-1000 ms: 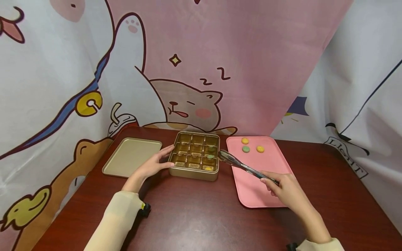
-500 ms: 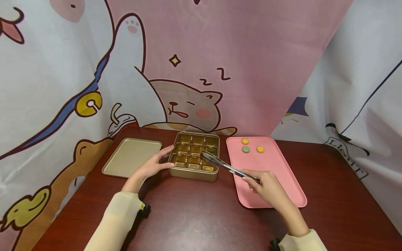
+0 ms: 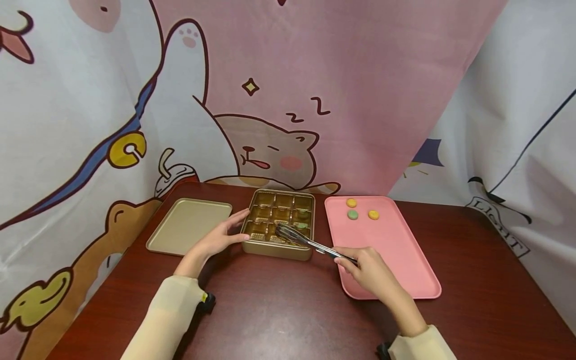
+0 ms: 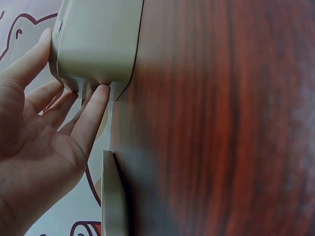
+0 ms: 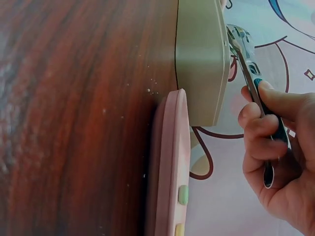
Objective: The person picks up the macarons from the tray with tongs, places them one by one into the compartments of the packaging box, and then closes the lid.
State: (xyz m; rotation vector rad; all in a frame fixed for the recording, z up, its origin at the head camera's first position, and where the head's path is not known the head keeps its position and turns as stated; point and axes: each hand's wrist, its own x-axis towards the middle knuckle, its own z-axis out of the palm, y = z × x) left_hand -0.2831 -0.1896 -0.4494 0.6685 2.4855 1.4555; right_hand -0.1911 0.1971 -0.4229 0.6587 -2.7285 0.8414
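Observation:
A gold box (image 3: pixel 276 251) with a divided insert of several compartments stands mid-table. My left hand (image 3: pixel 219 239) touches its left side, fingers and thumb extended; the left wrist view shows the fingertips against the box wall (image 4: pixel 98 44). In my right hand (image 3: pixel 366 267) I grip metal tongs (image 3: pixel 320 247), their head over the front-middle compartments. Whether the tongs pinch anything is too small to tell. A green round sweet (image 3: pixel 302 226) shows in the box's right column; the front-right compartment is partly hidden by the tongs.
Right of the box lies a pink tray (image 3: pixel 396 245) bearing two yellow sweets, one at the back (image 3: pixel 351 203) and one to the right (image 3: pixel 373 215), plus a green sweet (image 3: pixel 353 215). A flat gold lid (image 3: pixel 184 225) lies at left. A printed cloth (image 3: pixel 369 100) hangs behind.
My right hand has moved left with the tongs, whose head went from the box's right edge to over its front-middle compartments. The left hand stays in place.

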